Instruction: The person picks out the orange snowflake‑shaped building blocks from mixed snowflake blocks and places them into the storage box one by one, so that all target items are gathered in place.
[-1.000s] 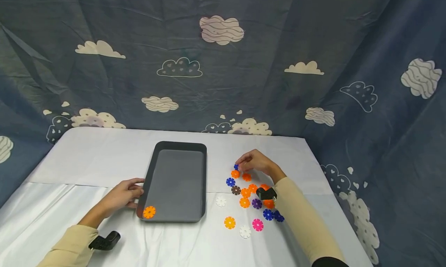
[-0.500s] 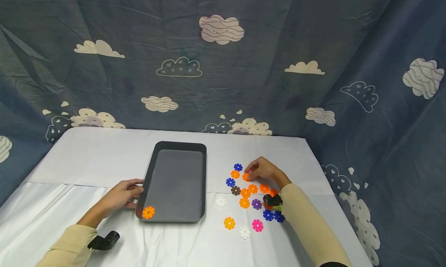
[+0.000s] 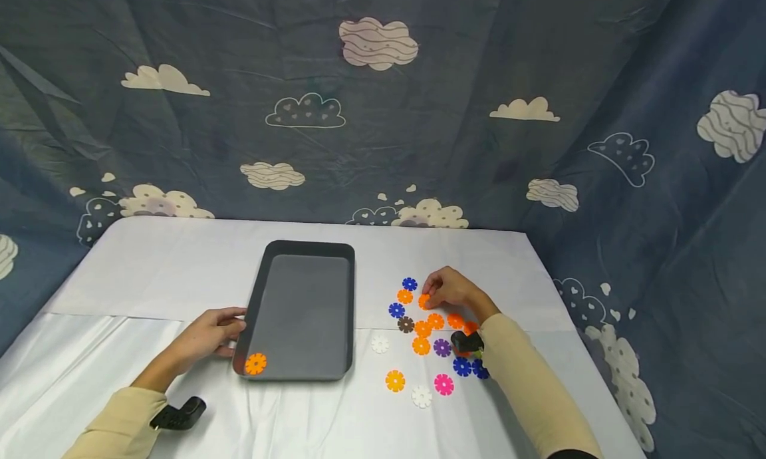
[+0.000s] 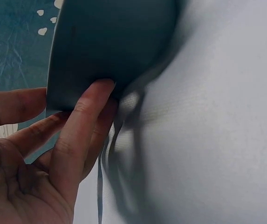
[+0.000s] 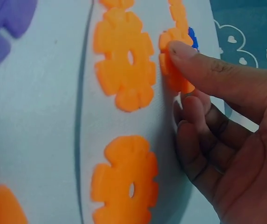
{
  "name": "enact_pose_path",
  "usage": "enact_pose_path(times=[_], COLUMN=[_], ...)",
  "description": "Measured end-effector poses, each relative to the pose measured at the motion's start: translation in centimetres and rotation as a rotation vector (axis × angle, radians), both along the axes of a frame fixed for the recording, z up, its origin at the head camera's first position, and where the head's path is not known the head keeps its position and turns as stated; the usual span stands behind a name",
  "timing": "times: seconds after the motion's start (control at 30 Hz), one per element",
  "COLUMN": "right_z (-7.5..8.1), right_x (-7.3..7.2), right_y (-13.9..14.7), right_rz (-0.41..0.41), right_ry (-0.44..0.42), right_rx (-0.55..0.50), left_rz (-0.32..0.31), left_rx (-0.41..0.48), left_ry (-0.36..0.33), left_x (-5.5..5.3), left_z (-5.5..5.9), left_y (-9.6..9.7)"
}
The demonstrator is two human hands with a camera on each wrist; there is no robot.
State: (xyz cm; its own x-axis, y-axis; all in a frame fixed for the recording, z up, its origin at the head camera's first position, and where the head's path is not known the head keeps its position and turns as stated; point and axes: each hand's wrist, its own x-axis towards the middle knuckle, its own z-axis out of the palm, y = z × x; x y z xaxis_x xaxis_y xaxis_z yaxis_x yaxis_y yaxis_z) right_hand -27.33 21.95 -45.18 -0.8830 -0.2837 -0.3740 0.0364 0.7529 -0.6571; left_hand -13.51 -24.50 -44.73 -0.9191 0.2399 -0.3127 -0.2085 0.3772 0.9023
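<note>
My left hand (image 3: 209, 336) grips the left rim of a dark grey rectangular baking tray (image 3: 308, 312). In the left wrist view the thumb (image 4: 93, 100) presses the tray's outer wall, with other fingers at the edge. One light orange notched plastic disc (image 3: 255, 364) lies in the tray's near left corner. Right of the tray, my right hand (image 3: 453, 289) pinches an orange notched disc (image 5: 173, 70), thumb on its face and fingertips behind it. Two orange discs (image 5: 126, 58) lie close beside that hand in the right wrist view.
Several notched discs lie spread on the white cloth: blue (image 3: 409, 284), brown (image 3: 405, 324), purple (image 3: 442, 347), pink (image 3: 443, 384), yellow-orange (image 3: 395, 380) and white (image 3: 421, 397). The right forearm (image 3: 532, 386) covers part of the group. A dark cloud-print curtain (image 3: 383, 126) hangs behind the table.
My right hand has moved from a blue disc at the far end, rightward and nearer, to the orange disc it pinches. The left hand stays on the tray.
</note>
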Motion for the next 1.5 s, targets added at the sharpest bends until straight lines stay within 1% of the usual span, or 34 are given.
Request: enact_pose_path(times=[0.17,0.33,0.43,0.57,0.63,0.77,0.87,0.97,1.1,1.3,1.5], right_z=[0.1,0.2,0.4,0.9,1.3,2.3,2.9,3.1,3.6,4.2,4.6], right_x=[0.2,0.1,0.1,0.1,0.1,0.1,-0.1,-0.4,-0.8,-1.1,-1.4], right_y=[0.2,0.3,0.2,-0.5,-1.1,-2.5,-3.7,-5.0,-6.8,-9.6,-12.3], right_rz=[-0.018,-0.02,0.007,0.069,0.09,0.106,0.139,0.174,0.199,0.274,0.324], right_ry=[-0.009,-0.007,0.014,0.043,0.047,0.032,0.032,0.027,0.009,0.018,-0.022], right_rx=[-0.001,-0.016,-0.037,-0.076,-0.095,-0.128,-0.159,-0.193,-0.223,-0.245,-0.305], left_rz=[0.0,0.001,0.002,0.005,0.009,0.014,0.013,0.016,0.016,0.022,0.025], left_rx=[0.0,-0.004,-0.007,-0.009,-0.008,-0.002,-0.002,-0.004,-0.011,-0.011,-0.012], left_ry=[-0.008,-0.01,-0.009,-0.007,-0.007,-0.009,-0.005,-0.004,-0.004,-0.005,-0.007], left_x=[0.0,0.0,0.0,0.0,0.1,0.1,0.1,0.1,0.1,0.2,0.2], left_z=[0.0,0.0,0.0,0.1,0.1,0.1,0.1,0.1,0.0,0.0,0.1], left_y=[0.0,0.0,0.0,0.1,0.1,0.3,0.3,0.3,0.3,0.2,0.3])
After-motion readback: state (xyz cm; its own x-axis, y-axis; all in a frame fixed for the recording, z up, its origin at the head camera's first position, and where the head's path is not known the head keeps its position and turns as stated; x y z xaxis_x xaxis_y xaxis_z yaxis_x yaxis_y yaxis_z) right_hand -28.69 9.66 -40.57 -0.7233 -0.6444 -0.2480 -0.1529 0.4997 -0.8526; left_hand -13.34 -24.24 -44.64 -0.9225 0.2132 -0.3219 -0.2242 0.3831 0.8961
